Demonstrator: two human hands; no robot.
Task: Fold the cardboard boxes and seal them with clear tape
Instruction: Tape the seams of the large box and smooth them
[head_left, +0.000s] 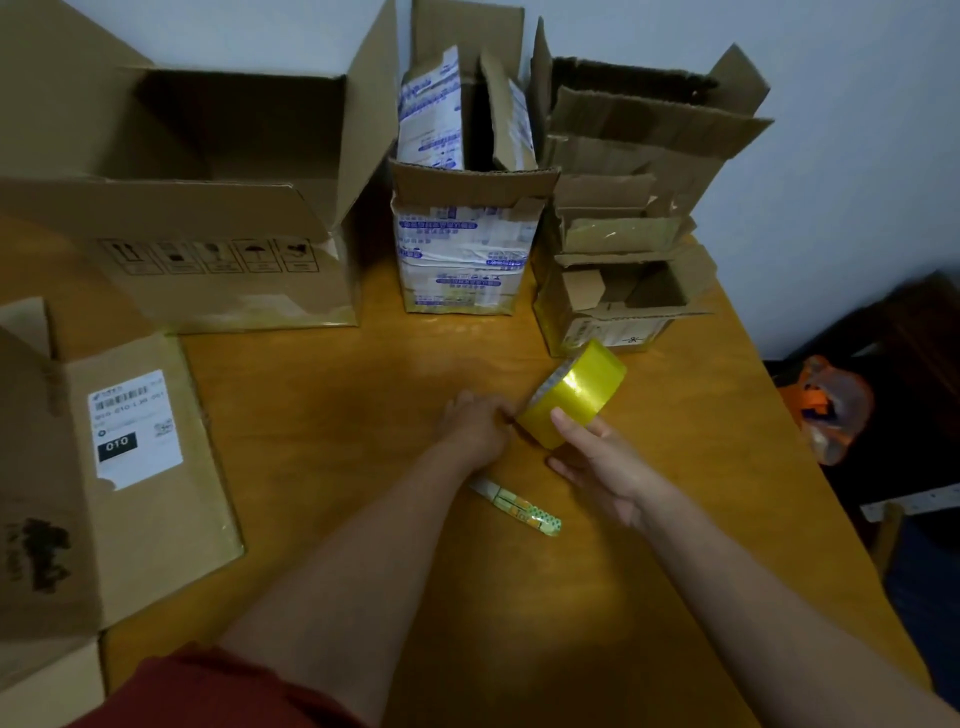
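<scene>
A yellowish roll of clear tape (576, 391) is held above the middle of the wooden table (332, 415). My right hand (597, 467) grips the roll from below and the right, thumb on its outer face. My left hand (475, 423) pinches at the roll's left edge with curled fingers; what it pinches is too small to tell. A large open cardboard box (208, 208) stands at the back left. A taped box with blue print (462, 244) stands behind the roll. Small open boxes (618, 291) are stacked at the back right.
A box with a white shipping label (135, 457) lies at the left, its flaps open toward me. A small green-patterned utility knife (519, 506) lies on the table below my hands. An orange bag (831, 405) sits on the floor past the table's right edge.
</scene>
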